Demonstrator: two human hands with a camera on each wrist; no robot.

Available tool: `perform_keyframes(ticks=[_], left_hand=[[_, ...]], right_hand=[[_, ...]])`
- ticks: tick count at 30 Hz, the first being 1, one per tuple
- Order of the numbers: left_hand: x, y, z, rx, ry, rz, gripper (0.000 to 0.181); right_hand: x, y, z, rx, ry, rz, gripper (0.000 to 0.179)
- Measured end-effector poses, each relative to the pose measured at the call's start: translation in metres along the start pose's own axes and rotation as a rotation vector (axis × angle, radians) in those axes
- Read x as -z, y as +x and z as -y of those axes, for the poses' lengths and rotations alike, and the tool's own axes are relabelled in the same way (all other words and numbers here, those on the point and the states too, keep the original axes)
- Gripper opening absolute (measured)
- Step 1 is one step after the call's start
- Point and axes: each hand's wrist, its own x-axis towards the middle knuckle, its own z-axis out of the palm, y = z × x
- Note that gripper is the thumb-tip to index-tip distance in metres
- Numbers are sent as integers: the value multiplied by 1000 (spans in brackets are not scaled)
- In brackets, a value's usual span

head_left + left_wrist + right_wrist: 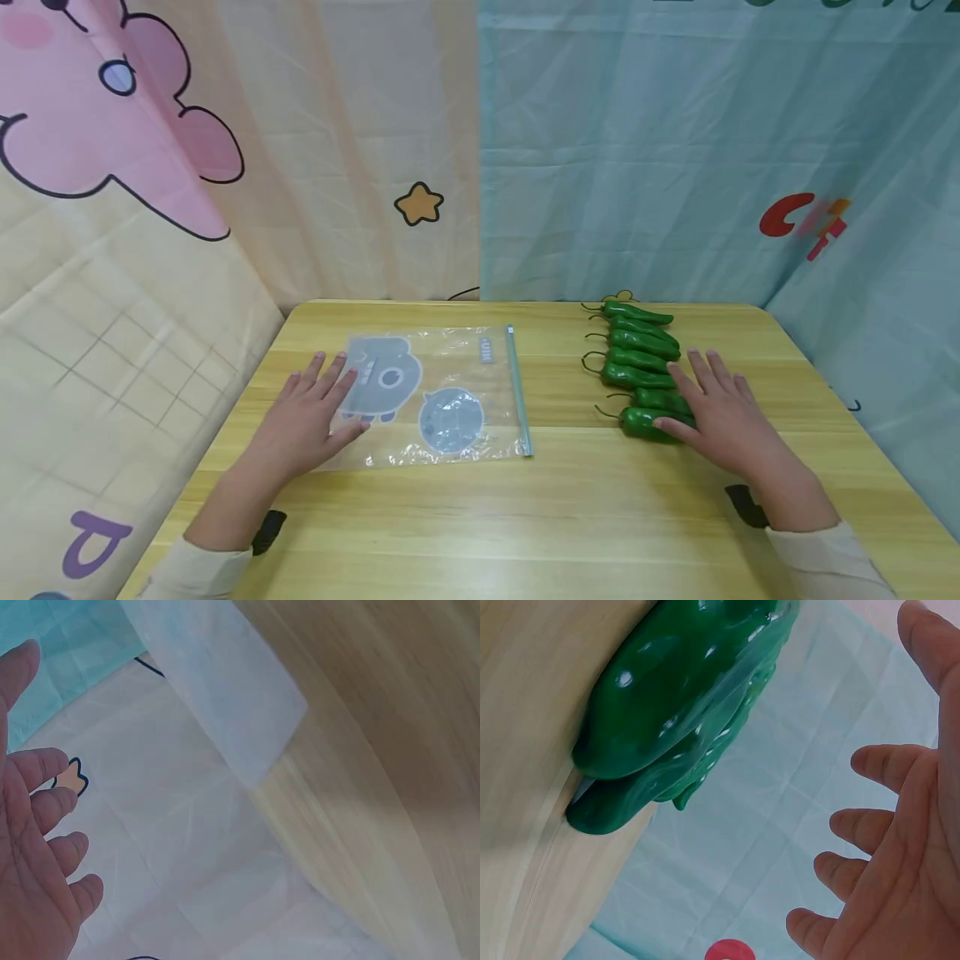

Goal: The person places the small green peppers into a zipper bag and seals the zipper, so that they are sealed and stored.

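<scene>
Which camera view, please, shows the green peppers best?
The head view: it shows the whole row of green peppers, stems included, though the right hand hides a little. The right wrist view shows some close up, overlapping, cut off at the top; the left wrist view shows none.

head view: even, diffuse, moderately bright. pale glare low centre on the yellow wood-grain tabletop (465, 542); small glints on the clear printed plastic zip bag (450, 371) and the glossy green peppers (637, 373); faint soft shadows lower right. wrist views: dimmer, hazier; tabletop soft in left wrist.
</scene>
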Motion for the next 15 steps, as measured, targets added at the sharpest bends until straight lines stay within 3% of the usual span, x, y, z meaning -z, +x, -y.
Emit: perform_keyframes(ticks=[15], left_hand=[[-13,20,-11,-53,-17,37,79]], right_hand=[[-7,14,11,29,-6,18,91]])
